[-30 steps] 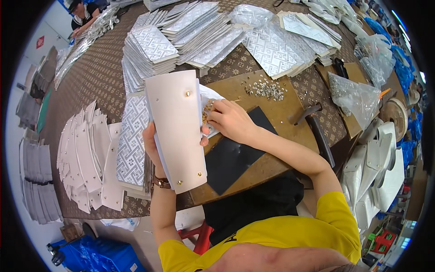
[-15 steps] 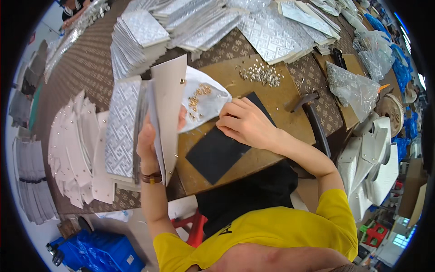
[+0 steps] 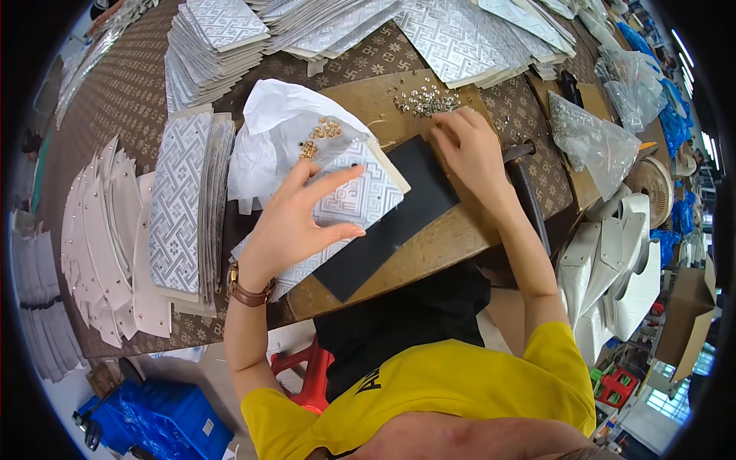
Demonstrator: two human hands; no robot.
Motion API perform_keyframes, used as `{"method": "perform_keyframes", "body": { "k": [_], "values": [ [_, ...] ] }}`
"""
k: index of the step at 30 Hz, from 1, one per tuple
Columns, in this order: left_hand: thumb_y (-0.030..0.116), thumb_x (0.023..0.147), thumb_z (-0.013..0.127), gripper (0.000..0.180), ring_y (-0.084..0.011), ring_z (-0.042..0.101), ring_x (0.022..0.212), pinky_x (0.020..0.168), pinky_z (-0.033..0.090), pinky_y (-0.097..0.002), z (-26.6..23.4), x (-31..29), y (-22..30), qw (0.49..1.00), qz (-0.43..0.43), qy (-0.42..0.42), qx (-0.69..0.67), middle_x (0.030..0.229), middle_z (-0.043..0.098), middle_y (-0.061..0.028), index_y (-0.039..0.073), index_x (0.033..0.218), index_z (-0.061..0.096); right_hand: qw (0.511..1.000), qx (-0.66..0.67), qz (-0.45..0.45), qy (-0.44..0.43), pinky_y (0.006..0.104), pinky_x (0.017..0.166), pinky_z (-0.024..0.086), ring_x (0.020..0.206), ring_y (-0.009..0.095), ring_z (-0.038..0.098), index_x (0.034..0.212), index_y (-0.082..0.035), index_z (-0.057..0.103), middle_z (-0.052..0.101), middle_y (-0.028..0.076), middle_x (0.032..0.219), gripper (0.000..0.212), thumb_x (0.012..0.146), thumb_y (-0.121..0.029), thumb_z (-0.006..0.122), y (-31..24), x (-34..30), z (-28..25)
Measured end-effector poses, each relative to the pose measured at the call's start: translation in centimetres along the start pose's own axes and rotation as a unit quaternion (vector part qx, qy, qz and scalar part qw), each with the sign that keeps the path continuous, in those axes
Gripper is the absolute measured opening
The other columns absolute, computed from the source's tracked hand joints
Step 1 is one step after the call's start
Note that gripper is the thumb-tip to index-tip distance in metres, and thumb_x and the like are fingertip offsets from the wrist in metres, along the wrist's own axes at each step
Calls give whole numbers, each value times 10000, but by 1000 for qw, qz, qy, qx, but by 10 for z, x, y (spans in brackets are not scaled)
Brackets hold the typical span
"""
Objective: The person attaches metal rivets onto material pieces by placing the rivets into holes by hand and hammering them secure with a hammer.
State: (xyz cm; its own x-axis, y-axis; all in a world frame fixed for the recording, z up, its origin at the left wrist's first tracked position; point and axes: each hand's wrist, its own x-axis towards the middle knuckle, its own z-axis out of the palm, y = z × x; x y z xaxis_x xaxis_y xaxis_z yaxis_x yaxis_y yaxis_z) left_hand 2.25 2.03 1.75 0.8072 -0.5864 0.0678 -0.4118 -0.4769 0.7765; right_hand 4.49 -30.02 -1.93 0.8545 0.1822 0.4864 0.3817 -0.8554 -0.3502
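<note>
My left hand (image 3: 295, 218) lies over a silver-patterned panel (image 3: 356, 195), its thumb and fingers spread. The panel rests with its patterned face up on a black rectangular pad (image 3: 414, 184), and a dark small spot shows near its top edge. At the far side of the work board, my right hand (image 3: 469, 149) bends its fingers down at a pile of small silver metal fittings (image 3: 422, 100). Whatever sits between those fingertips is too small to make out. Beyond my left hand, small gold-coloured fittings (image 3: 326, 129) lie on a white plastic bag (image 3: 268, 115).
A brown board (image 3: 452, 222) sits under the pad, with a dark hammer-like tool (image 3: 525, 192) at its right. Patterned panels (image 3: 180, 199) and pale studded pieces (image 3: 107, 253) are stacked left. More panels (image 3: 468, 38) lie behind. White pieces (image 3: 613, 268) and a fan (image 3: 652, 188) stand right.
The panel held upright in my left hand now lies patterned side up on the pad. My right hand has moved from the pad up to the silver fittings.
</note>
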Motion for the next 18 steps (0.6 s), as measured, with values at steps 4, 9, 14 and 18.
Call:
{"method": "perform_keyframes", "body": {
  "k": [4,9,14,18],
  "values": [
    [328,772,904,745,-322,523,971,893,483,-388,2,1,-5,998,-6,-65,-3,1035,493,-119,209,1460,645,997,9,75,14,377,758,563,875,284,708,1046,-33,741,676,114,956,134,914,-55,755,20,2,12],
    [324,775,886,749,-306,485,893,833,464,-395,-1,0,-5,994,2,-108,7,967,449,-104,210,1472,636,998,-6,56,31,362,714,558,809,269,702,998,-28,729,664,104,922,98,906,-47,759,22,0,15],
    [329,758,888,779,-298,473,876,824,458,-382,-3,2,-5,994,-3,-110,11,952,434,-97,217,1483,628,997,-7,61,35,366,709,554,814,266,692,977,-28,719,664,100,918,86,903,-44,759,22,0,14],
    [333,757,888,784,-296,467,866,818,456,-378,-3,2,-6,993,-4,-116,17,946,428,-94,216,1486,626,997,-6,69,36,356,712,556,822,261,690,965,-26,710,656,96,907,87,894,-36,758,22,0,15]
  ]
}}
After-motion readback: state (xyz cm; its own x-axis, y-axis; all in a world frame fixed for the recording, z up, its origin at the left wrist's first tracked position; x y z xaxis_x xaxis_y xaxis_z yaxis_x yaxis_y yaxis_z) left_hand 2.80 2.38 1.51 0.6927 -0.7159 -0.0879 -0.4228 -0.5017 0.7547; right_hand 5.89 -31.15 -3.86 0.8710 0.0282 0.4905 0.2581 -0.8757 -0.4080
